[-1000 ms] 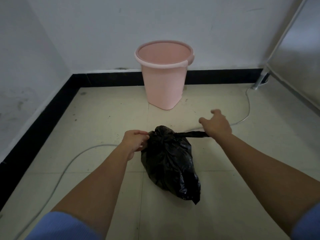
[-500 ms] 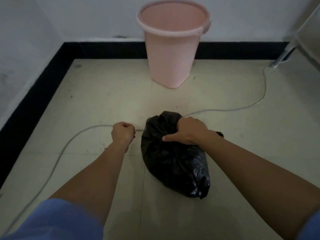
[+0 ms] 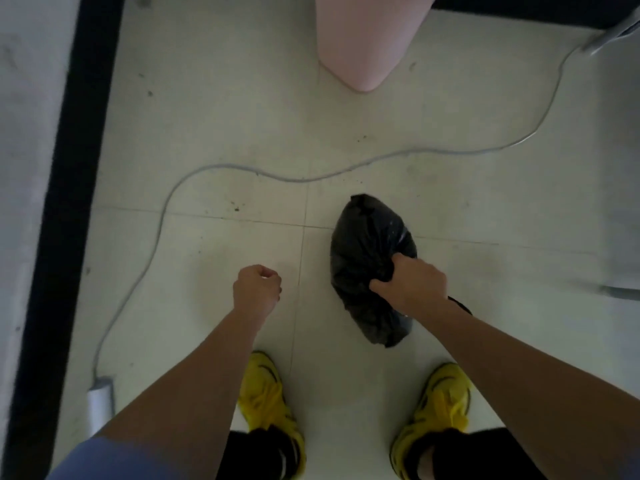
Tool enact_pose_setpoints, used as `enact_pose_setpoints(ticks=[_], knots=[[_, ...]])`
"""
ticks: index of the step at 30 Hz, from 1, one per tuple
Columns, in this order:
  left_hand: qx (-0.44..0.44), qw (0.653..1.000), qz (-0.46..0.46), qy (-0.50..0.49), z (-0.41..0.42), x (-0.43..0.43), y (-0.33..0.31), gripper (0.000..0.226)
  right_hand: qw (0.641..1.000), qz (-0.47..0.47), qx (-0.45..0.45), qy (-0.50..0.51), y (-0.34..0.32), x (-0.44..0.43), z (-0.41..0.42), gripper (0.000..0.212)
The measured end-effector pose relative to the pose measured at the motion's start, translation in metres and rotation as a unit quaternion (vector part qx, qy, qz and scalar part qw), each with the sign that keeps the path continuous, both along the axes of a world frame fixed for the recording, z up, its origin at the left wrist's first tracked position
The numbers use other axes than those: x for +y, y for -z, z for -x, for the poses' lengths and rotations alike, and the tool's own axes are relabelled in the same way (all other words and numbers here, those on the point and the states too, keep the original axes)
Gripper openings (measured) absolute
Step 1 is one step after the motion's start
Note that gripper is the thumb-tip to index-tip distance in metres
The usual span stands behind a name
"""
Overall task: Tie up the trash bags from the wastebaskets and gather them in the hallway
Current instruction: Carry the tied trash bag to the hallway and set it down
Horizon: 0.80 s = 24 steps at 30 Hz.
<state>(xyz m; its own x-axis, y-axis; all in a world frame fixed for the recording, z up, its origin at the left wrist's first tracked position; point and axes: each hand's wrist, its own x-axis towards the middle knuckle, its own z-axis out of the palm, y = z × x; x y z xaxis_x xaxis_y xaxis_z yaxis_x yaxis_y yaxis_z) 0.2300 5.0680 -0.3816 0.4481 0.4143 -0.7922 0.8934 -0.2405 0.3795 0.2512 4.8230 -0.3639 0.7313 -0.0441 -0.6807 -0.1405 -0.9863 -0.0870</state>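
A small black trash bag, knotted shut, hangs just above the pale tiled floor in front of my feet. My right hand grips the bag's bunched top near the knot. To its left, my left hand is curled into a loose fist and holds nothing, a short gap away from the bag. The pink wastebasket stands at the top of the view with no bag visible on it; only its lower body shows.
A grey cable snakes across the floor from a white plug block at the lower left to the upper right. Black baseboard and white wall run along the left. My yellow shoes stand below.
The view has tilted down to my feet. My right hand keeps its grip on the bag's top and has drawn it towards me, off the floor. My left hand stays empty.
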Motion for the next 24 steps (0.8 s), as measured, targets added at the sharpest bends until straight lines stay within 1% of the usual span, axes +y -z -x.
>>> enact_pose_setpoints(ticks=[4, 10, 15, 19, 24], knots=[[-0.001, 0.999, 0.028, 0.025, 0.008, 0.003, -0.096, 0.01, 1.0, 0.011, 0.007, 0.005, -0.087, 0.007, 0.003, 0.044], [-0.007, 0.998, 0.051, 0.037, 0.022, 0.018, -0.258, 0.012, 0.999, 0.024, 0.008, -0.033, -0.247, 0.027, 0.012, 0.041], [-0.021, 0.997, 0.045, 0.05, 0.051, 0.039, -0.384, 0.012, 0.998, -0.006, -0.017, -0.061, -0.363, 0.044, 0.023, 0.038], [-0.045, 0.999, 0.009, 0.003, 0.084, 0.049, -0.461, 0.015, 0.991, -0.031, -0.05, -0.121, -0.434, 0.055, 0.027, 0.038], [-0.084, 0.99, -0.031, -0.112, 0.147, 0.034, -0.534, 0.01, 0.963, -0.079, -0.092, -0.24, -0.495, 0.06, 0.039, 0.038]])
